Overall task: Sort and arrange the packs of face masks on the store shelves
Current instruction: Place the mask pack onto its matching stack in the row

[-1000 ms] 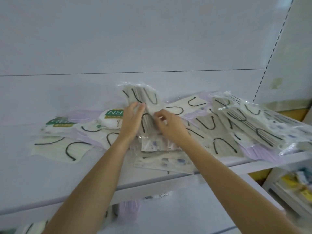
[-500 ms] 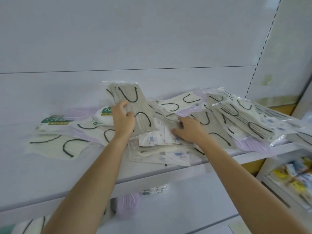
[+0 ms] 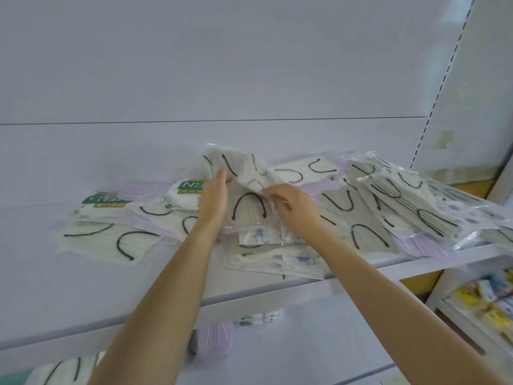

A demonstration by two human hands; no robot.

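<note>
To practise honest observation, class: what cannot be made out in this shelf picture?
Head view throughout:
- Lettering on green-labelled pack: blurred.
- Purple pack on the lower shelf: partly behind shelf edge.
- Patterned packs: covered by grey mask pack and right hand.
- Rightmost packs: cut off by the frame edge.

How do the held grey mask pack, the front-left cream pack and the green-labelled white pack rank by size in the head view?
1. held grey mask pack and front-left cream pack: look alike, the grey one partly covered, so unranked.
2. green-labelled white pack: clearly smallest, partly behind the left hand.
</note>
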